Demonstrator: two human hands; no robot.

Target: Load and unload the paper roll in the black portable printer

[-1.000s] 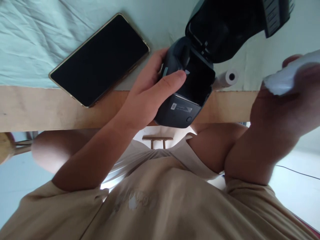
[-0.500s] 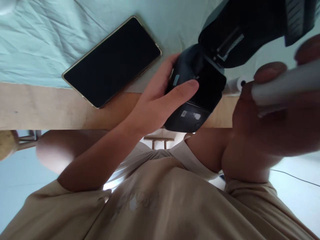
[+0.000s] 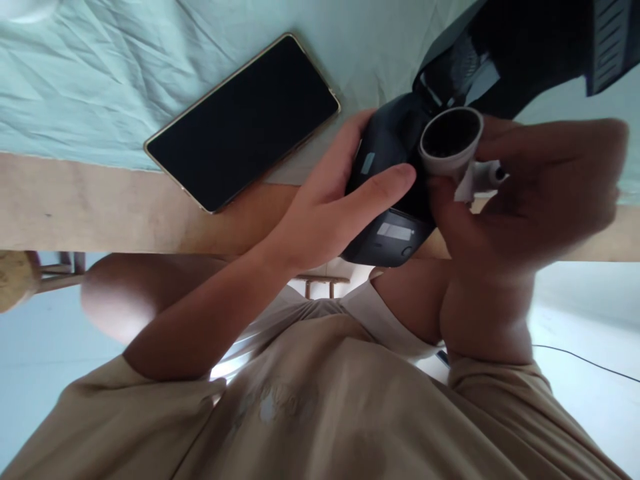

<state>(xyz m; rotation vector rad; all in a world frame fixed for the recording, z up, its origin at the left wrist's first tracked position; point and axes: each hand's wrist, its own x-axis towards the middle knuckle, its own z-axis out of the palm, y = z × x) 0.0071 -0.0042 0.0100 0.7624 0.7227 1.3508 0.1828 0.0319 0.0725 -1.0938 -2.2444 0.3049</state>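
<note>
With the lid open and the printer [image 3: 395, 193] gripped by the left hand [image 3: 330, 213] at the surface edge, right-hand fingers [image 3: 450, 207] pinch the paper roll [image 3: 450, 143] just above the compartment (loading pending).

We judge this to be a home setting, most likely a living or study room. The wooden surface [image 3: 100, 207] carries a creased pale green cloth [image 3: 100, 80] spread as a cover, with a personal smartphone [image 3: 245, 120] lying across the cloth's near edge. Below the surface's near edge we note a light floor [image 3: 30, 373], a wooden stool [image 3: 15, 280] at the left and a loose cable [image 3: 585, 357] at the right.
</note>
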